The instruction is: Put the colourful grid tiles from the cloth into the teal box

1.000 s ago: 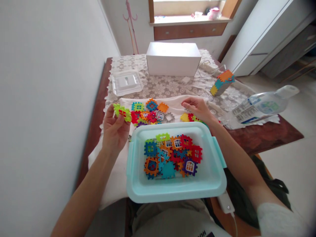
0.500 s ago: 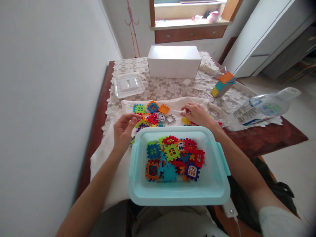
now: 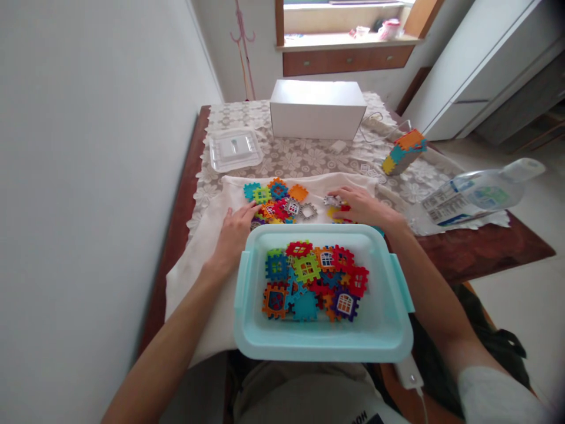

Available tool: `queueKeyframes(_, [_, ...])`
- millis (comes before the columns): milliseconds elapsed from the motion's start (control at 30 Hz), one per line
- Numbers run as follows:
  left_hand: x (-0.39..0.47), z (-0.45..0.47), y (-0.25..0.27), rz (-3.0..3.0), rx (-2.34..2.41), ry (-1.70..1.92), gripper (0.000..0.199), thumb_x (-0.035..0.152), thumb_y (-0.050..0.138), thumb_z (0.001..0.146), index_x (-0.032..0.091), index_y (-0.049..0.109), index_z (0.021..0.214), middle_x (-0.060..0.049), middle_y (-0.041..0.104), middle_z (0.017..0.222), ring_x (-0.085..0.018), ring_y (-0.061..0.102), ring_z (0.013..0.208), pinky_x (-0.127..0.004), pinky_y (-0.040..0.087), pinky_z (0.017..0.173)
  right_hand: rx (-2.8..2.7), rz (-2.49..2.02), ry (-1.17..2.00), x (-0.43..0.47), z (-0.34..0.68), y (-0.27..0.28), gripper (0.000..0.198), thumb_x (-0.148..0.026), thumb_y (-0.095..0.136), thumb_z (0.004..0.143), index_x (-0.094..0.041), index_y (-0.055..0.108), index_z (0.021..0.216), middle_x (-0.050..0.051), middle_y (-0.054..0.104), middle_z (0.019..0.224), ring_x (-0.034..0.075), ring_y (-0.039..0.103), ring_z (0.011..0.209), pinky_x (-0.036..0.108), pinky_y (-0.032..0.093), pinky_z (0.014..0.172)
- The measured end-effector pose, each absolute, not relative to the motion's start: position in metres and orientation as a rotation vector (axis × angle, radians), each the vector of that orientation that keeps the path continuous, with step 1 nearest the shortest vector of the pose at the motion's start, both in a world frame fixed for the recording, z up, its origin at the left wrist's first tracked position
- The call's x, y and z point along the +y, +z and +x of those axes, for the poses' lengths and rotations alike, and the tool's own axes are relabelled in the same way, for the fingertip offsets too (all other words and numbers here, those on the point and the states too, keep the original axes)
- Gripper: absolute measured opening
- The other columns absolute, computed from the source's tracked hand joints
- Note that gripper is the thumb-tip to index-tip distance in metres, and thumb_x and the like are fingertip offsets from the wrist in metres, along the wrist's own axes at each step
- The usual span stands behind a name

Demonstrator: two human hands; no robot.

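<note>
My left hand [image 3: 237, 231] lies palm down at the left edge of a loose pile of plastic building tiles [image 3: 279, 209], fingers stretched out and touching it. My right hand [image 3: 362, 207] reaches over a smaller group of tiles [image 3: 333, 213], its fingers spread and slightly bent; a grey tile [image 3: 332, 201] shows by the fingertips. Part of that group is hidden under the hand. Closer to me stands a pale turquoise tub [image 3: 304, 348] with more tiles inside, among them a green window tile [image 3: 306, 268] and a purple one [image 3: 345, 303].
A white box [image 3: 318, 121] and a clear plastic lid [image 3: 236, 150] stand farther back on the lace-covered table. To the right are a joined block of tiles [image 3: 404, 152] and a large clear bottle [image 3: 481, 194]. A wall [image 3: 88, 176] runs along the left.
My left hand has turned palm down and its fingers have spread against the pile. My right hand has shifted slightly; a grey tile now shows near its fingertips. The view has moved a little.
</note>
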State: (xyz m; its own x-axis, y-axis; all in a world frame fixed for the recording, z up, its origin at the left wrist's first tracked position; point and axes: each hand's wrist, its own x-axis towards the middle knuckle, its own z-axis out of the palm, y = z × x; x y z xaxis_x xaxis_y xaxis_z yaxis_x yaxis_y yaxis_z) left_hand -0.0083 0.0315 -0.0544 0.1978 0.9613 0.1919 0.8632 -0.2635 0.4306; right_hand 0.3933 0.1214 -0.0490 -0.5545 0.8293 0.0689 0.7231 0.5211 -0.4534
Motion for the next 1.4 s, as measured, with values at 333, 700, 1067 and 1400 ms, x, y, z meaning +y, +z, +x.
queueKeyframes(333, [0.025, -0.001, -0.039, 2.122, 1.580, 0.897, 0.050, 0.019, 0.069, 0.095, 0.022, 0.078, 0.143, -0.016, 0.073, 0.152, -0.035, 0.071, 0.146, -0.053, 0.056, 0.130, -2.507, -1.167, 0.644, 0.116, 0.373, -0.059, 0.058, -0.038, 0.084, 0.098, -0.037, 0.075, 0.156, 0.013, 0.072, 0.156, 0.044, 0.062, 0.150, 0.070, 0.043, 0.133])
queueKeyframes(700, [0.031, -0.002, -0.048, 1.819, 1.541, 1.197, 0.061, 0.049, 0.089, 0.091, 0.031, 0.073, 0.147, -0.007, 0.088, 0.124, -0.030, 0.084, 0.108, -0.044, 0.070, 0.102, -2.495, -1.081, 0.378, 0.121, 0.360, -0.069, 0.042, -0.021, 0.072, 0.104, -0.025, 0.080, 0.145, 0.017, 0.079, 0.143, 0.040, 0.069, 0.138, 0.064, 0.050, 0.123])
queueKeyframes(1067, [0.026, 0.009, -0.030, 1.668, 1.595, 1.500, 0.033, 0.032, 0.085, 0.091, 0.023, 0.080, 0.123, -0.004, 0.086, 0.109, -0.020, 0.081, 0.096, -0.034, 0.067, 0.091, -2.284, -1.112, 0.345, 0.127, 0.353, -0.079, 0.021, -0.026, 0.076, 0.102, -0.022, 0.081, 0.122, 0.014, 0.087, 0.119, 0.034, 0.080, 0.110, 0.050, 0.058, 0.105])
queueKeyframes(1400, [0.033, 0.003, -0.026, 1.071, 0.954, 1.871, 0.042, 0.043, 0.100, 0.091, 0.033, 0.081, 0.127, 0.000, 0.080, 0.116, -0.013, 0.075, 0.095, -0.024, 0.066, 0.089, -1.771, -1.121, 0.505, 0.128, 0.347, -0.068, 0.017, -0.043, 0.078, 0.099, -0.026, 0.080, 0.095, 0.005, 0.076, 0.092, 0.023, 0.067, 0.086, 0.042, 0.057, 0.086])
